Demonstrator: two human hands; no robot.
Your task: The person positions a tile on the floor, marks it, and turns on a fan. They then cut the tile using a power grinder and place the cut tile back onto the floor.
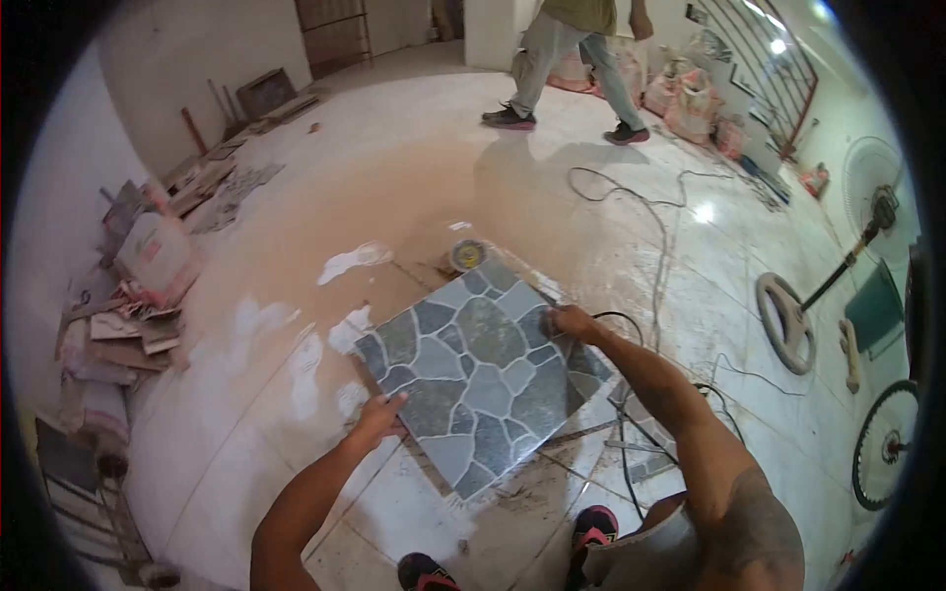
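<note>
A large square floor tile (490,340) with a grey stone pattern and pale joint lines is in front of me, turned cornerwise. My left hand (382,416) grips its left edge, thumb on top and fingers under the rim. On the opposite side, my right hand (572,323) is closed around the right edge. Part of another patterned tile (588,369) shows below that edge. Just past the far corner lies a round disc with a yellow centre (467,255), apparently on a power tool mostly hidden behind the tile.
Reddish dust covers the floor (394,187). A black cable (662,256) runs to the right. Another person (572,59) is at the back near filled sacks (690,103). Tile scraps (128,330) are piled left; a standing fan (788,320) and a wheel (887,443) are right.
</note>
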